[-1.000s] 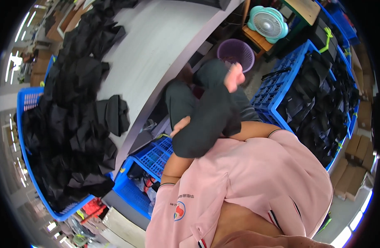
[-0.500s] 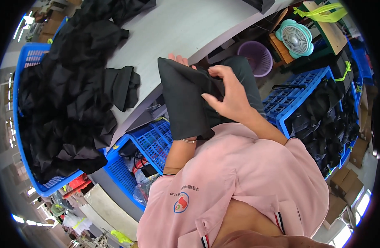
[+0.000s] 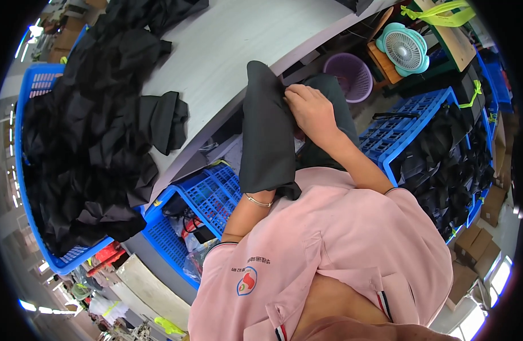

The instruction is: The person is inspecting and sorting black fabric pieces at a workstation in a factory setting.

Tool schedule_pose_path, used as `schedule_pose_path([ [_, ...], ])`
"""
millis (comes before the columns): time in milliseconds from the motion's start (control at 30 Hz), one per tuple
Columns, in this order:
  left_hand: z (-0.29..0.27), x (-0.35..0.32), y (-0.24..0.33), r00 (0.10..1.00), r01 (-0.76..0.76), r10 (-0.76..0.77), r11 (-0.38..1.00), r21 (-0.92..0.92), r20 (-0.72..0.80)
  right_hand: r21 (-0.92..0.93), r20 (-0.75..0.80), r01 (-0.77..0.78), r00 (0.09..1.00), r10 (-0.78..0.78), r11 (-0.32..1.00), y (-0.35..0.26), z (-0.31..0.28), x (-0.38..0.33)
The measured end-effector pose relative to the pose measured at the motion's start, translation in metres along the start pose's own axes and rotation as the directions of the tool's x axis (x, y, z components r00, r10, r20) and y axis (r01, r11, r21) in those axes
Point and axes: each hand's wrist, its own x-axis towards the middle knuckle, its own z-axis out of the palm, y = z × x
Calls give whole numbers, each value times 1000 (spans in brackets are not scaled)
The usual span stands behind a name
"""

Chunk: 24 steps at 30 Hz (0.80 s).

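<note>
Beside the pale-grey worktop (image 3: pixel 216 57), the bare right hand (image 3: pixel 313 109) has its grip clamped on a tubular black cloth (image 3: pixel 267 136). The left hand is hidden inside, its grip impossible to tell.

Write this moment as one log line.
left hand: hidden by black cloth piece; right hand: on cloth's edge; around: purple basket, turquoise fan

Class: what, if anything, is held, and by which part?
Black fabric, apparently gripped at its upper right edge by the right hand; left hand hidden.
</note>
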Motion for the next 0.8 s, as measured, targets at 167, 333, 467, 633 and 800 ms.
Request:
schedule_pose_path([
  [167, -41, 4, 24, 999, 40, -40, 999, -9, -35, 836, 548, -537, 806, 224, -113, 6, -65, 7],
  [333, -22, 18, 4, 995, 96, -96, 995, -17, -27, 880, 447, -475, 831, 331, 2, 21, -56, 29],
  [467, -6, 4, -13, 992, 121, -122, 992, -26, -40, 879, 255, -409, 837, 484, 246, 36, -44, 49],
  [633, -28, 18, -7, 986, 136, -141, 989, -52, -90, 639, -17, -280, 926, 377, 716, 16, -52, 26],
  [800, -38, 5, -2, 978, 154, -165, 984, -94, -125, 185, -75, -12, 997, 26, 983, -13, -46, 20],
])
